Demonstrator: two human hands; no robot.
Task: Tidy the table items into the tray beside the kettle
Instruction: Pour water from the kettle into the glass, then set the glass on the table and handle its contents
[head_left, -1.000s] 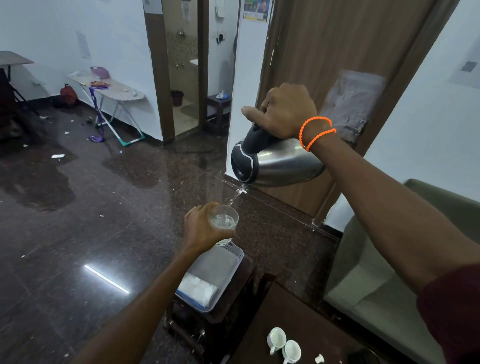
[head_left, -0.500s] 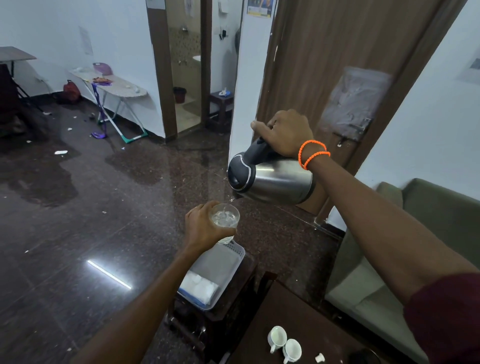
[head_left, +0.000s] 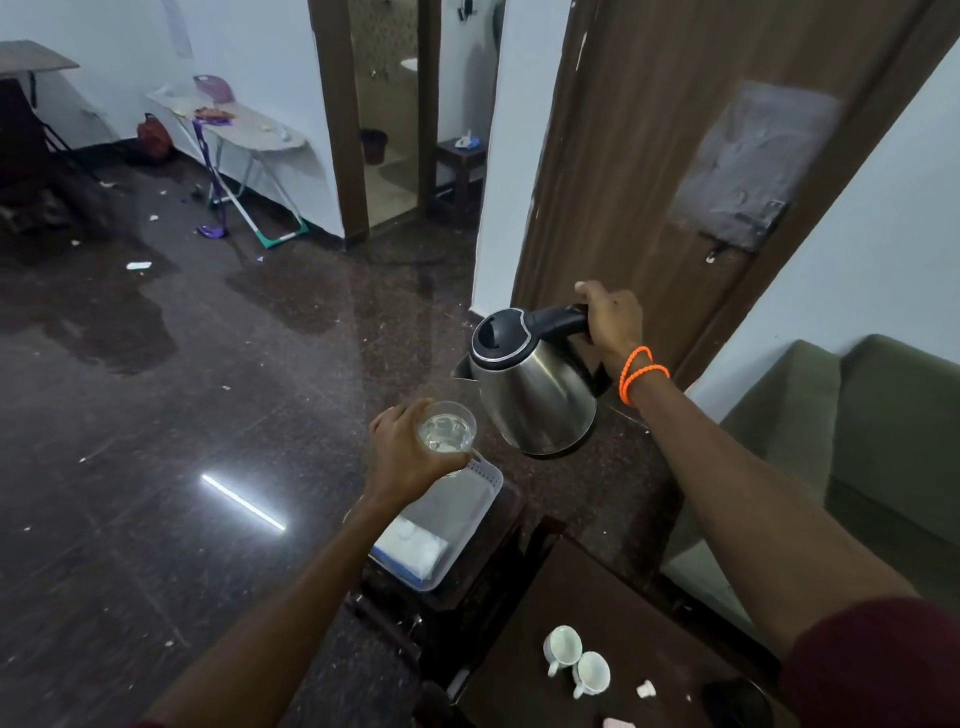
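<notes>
My right hand grips the black handle of a steel kettle, held nearly upright in the air with its spout toward the left. My left hand holds a clear glass with water in it, just left of and below the kettle. Under the glass a white plastic tray rests on a small dark stand and holds white and blue packets. Two white cups lie on the dark table at the bottom right.
A small white scrap and a black round base lie on the table near the cups. A green sofa stands to the right, a wooden door behind. Dark glossy floor with litter spreads left; an ironing board stands at the far wall.
The kettle was tipped and pouring water into the glass; my right hand has lowered it and turned it back upright. The pouring has stopped. The glass has stayed in place.
</notes>
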